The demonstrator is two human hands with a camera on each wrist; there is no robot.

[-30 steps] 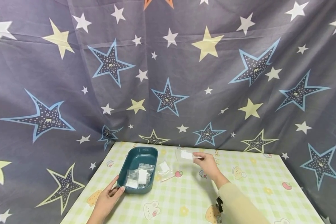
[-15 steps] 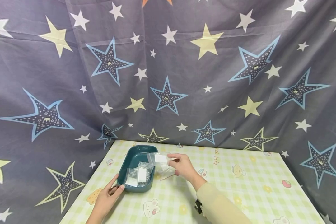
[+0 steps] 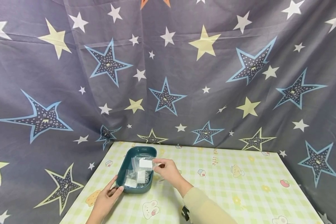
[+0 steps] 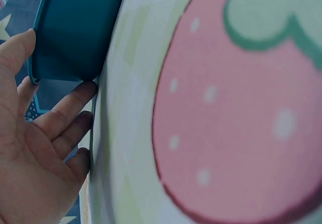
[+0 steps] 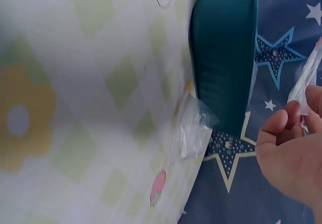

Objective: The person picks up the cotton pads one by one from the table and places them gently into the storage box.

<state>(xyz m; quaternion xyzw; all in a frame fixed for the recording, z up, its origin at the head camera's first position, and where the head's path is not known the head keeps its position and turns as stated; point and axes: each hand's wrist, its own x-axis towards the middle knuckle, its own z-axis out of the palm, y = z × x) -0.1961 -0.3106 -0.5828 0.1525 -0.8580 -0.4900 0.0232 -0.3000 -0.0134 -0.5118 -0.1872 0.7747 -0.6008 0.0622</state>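
A dark teal rectangular box [image 3: 137,190] stands on the table, with several small clear zip bags [image 3: 131,183] inside, each with a white label. My left hand [image 3: 105,199] touches its near left corner, fingers mostly straight; the left wrist view shows the fingertips [image 4: 27,45] at the rim. My right hand [image 3: 169,172] pinches a clear zip bag [image 3: 145,163] with a white label by its right edge, over the box. On the table beside the box lies another clear bag [image 5: 188,128], seen in the right wrist view and mostly hidden behind my right hand in the head view.
A green-and-white checked cloth [image 3: 226,193] printed with cartoon figures covers the table. Behind it hangs a dark curtain [image 3: 173,62] patterned with stars. The box stands near the table's left edge.
My right hand has carried the pinched bag leftward from the table's back middle to over the box. My left hand has stayed at the box's corner.
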